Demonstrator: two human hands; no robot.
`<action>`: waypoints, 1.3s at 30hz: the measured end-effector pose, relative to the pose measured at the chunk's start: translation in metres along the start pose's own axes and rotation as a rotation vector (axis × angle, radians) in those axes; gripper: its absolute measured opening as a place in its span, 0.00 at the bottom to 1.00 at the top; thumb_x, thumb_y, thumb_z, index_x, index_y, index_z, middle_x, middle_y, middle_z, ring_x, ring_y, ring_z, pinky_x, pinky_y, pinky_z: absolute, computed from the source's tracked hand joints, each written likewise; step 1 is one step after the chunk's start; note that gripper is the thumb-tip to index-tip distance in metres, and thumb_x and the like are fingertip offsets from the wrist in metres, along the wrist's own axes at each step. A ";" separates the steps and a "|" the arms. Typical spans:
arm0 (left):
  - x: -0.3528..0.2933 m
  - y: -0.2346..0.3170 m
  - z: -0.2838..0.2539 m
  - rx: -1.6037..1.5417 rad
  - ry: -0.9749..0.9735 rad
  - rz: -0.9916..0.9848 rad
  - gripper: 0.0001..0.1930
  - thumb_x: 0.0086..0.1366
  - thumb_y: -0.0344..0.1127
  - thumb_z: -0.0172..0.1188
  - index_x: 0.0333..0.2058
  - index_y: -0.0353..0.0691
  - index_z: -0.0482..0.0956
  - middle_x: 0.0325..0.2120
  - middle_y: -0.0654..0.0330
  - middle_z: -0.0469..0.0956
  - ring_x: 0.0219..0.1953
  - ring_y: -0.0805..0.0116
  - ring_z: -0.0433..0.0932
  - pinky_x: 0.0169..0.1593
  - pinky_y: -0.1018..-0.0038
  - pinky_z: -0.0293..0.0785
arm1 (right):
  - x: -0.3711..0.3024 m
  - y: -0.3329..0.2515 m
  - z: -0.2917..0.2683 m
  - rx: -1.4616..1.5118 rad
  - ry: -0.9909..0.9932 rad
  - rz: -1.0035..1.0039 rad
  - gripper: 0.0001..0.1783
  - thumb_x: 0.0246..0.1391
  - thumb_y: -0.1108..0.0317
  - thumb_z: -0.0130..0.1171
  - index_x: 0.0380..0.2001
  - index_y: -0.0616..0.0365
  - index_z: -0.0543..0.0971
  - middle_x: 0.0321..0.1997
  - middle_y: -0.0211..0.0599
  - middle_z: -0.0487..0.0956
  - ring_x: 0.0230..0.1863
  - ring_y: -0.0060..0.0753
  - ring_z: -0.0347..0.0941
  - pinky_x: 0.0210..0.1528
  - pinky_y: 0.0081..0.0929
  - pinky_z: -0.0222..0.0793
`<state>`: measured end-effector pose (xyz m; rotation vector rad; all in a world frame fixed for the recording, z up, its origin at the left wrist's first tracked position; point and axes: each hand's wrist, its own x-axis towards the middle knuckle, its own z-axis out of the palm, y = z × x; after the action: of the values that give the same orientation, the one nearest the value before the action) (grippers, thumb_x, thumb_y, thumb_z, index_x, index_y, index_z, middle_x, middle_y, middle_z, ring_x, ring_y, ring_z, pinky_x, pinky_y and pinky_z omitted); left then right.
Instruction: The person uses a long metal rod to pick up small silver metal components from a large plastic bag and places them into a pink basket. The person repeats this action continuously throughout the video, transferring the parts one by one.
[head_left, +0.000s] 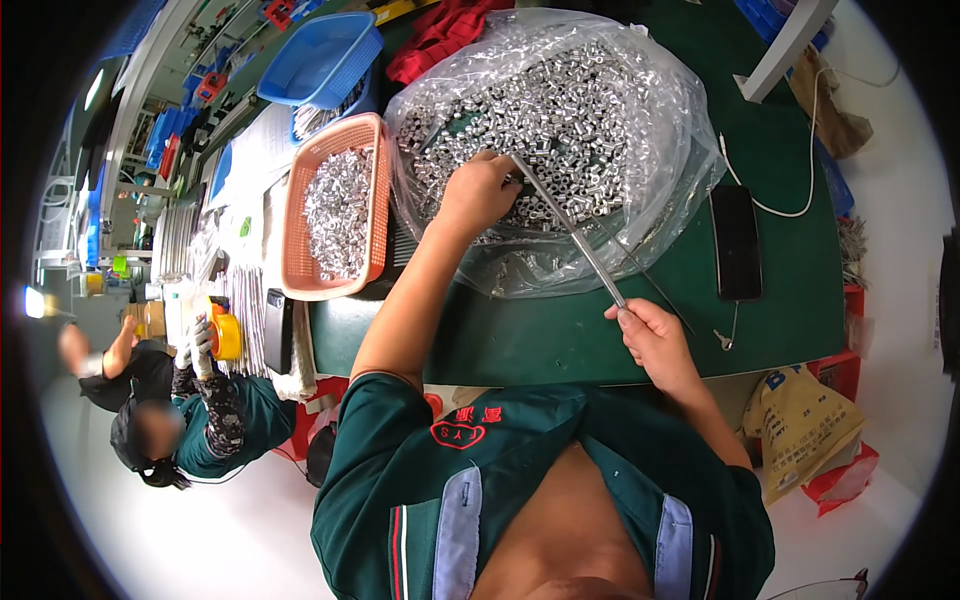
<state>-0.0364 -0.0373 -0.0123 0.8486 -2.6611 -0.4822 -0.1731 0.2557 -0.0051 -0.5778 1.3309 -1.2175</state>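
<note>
My right hand [650, 335] is closed round the near end of a long straight metal rod [575, 237], which slants up and left over a clear plastic bag [690, 150]. Close to the rod's far tip, my left hand [481, 190] has its fingers curled in a pinch; what they hold is hidden. Beneath both, small silvery metal sleeves [570, 105] lie heaped in the open bag. A thinner dark rod [645, 270] crosses the bag's near edge beside the metal rod.
Left of the bag, a pink basket [293, 235] holds more metal pieces, with blue baskets [275, 75] behind it. A black phone [736, 243] and white cable [790, 213] lie on the green table [490, 345] at right. Another person [245, 420] works at far left.
</note>
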 end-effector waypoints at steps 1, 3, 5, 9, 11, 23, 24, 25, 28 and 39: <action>0.000 -0.002 0.002 0.003 0.005 0.000 0.10 0.52 0.33 0.63 0.35 0.40 0.80 0.30 0.52 0.76 0.34 0.49 0.77 0.39 0.60 0.74 | 0.000 0.000 0.000 0.003 -0.002 0.001 0.11 0.64 0.65 0.50 0.39 0.60 0.77 0.19 0.17 0.60 0.20 0.09 0.55 0.21 0.12 0.51; 0.002 -0.006 0.005 0.009 0.014 0.004 0.10 0.52 0.33 0.63 0.35 0.40 0.81 0.30 0.51 0.76 0.34 0.49 0.77 0.39 0.59 0.74 | 0.000 0.000 0.000 -0.002 -0.005 0.011 0.11 0.64 0.64 0.50 0.39 0.60 0.77 0.19 0.17 0.60 0.20 0.10 0.55 0.21 0.12 0.51; 0.001 -0.011 0.006 -0.027 0.041 0.009 0.10 0.52 0.32 0.63 0.35 0.40 0.81 0.30 0.51 0.77 0.33 0.50 0.77 0.38 0.60 0.74 | 0.000 0.000 -0.001 0.004 -0.010 0.019 0.11 0.64 0.64 0.50 0.39 0.61 0.77 0.19 0.17 0.60 0.20 0.10 0.55 0.21 0.12 0.51; 0.000 -0.002 -0.015 -0.697 0.051 -0.309 0.09 0.58 0.29 0.62 0.37 0.32 0.79 0.26 0.60 0.79 0.28 0.69 0.76 0.34 0.73 0.72 | -0.001 0.001 -0.001 0.022 0.007 0.023 0.11 0.64 0.65 0.50 0.39 0.61 0.77 0.19 0.17 0.60 0.20 0.10 0.54 0.21 0.12 0.50; -0.010 -0.032 -0.011 -1.296 -0.017 -0.262 0.07 0.60 0.28 0.62 0.38 0.34 0.78 0.28 0.63 0.79 0.29 0.74 0.75 0.33 0.78 0.69 | 0.000 -0.001 0.001 0.017 -0.007 0.024 0.11 0.64 0.66 0.50 0.39 0.61 0.77 0.19 0.17 0.60 0.20 0.10 0.54 0.21 0.13 0.50; -0.031 -0.024 -0.027 -1.364 0.108 -0.206 0.10 0.57 0.24 0.65 0.39 0.35 0.78 0.31 0.61 0.80 0.34 0.72 0.79 0.40 0.77 0.77 | 0.002 0.003 0.001 -0.100 -0.033 -0.006 0.10 0.63 0.67 0.51 0.38 0.63 0.78 0.21 0.18 0.63 0.22 0.10 0.55 0.24 0.14 0.53; -0.032 -0.020 -0.031 -1.302 0.110 -0.218 0.10 0.57 0.24 0.65 0.39 0.35 0.78 0.31 0.62 0.80 0.34 0.72 0.79 0.41 0.77 0.77 | 0.001 0.002 0.001 -0.112 -0.029 -0.011 0.10 0.63 0.67 0.51 0.38 0.63 0.78 0.21 0.18 0.63 0.23 0.11 0.55 0.25 0.14 0.54; -0.032 -0.016 -0.034 -1.240 0.111 -0.230 0.10 0.57 0.24 0.65 0.39 0.35 0.78 0.31 0.62 0.80 0.34 0.73 0.79 0.41 0.78 0.77 | 0.001 0.002 0.001 -0.123 -0.026 -0.017 0.10 0.63 0.67 0.51 0.38 0.63 0.78 0.21 0.18 0.63 0.23 0.11 0.55 0.25 0.15 0.54; -0.033 -0.016 -0.040 -1.160 0.050 -0.203 0.11 0.57 0.23 0.65 0.39 0.36 0.79 0.32 0.64 0.79 0.36 0.75 0.78 0.42 0.79 0.76 | 0.002 0.003 -0.001 -0.112 -0.039 0.003 0.10 0.63 0.67 0.51 0.38 0.63 0.78 0.21 0.18 0.63 0.23 0.11 0.56 0.25 0.15 0.54; -0.033 -0.009 -0.047 -0.937 0.139 -0.099 0.09 0.55 0.21 0.65 0.36 0.31 0.81 0.38 0.59 0.75 0.39 0.70 0.77 0.44 0.78 0.77 | 0.002 0.002 0.002 -0.137 -0.047 0.013 0.11 0.63 0.67 0.51 0.38 0.62 0.78 0.21 0.18 0.63 0.23 0.11 0.56 0.25 0.15 0.54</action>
<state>0.0113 -0.0345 0.0199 0.6540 -1.9013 -1.4567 -0.1716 0.2538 -0.0071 -0.6898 1.3837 -1.1017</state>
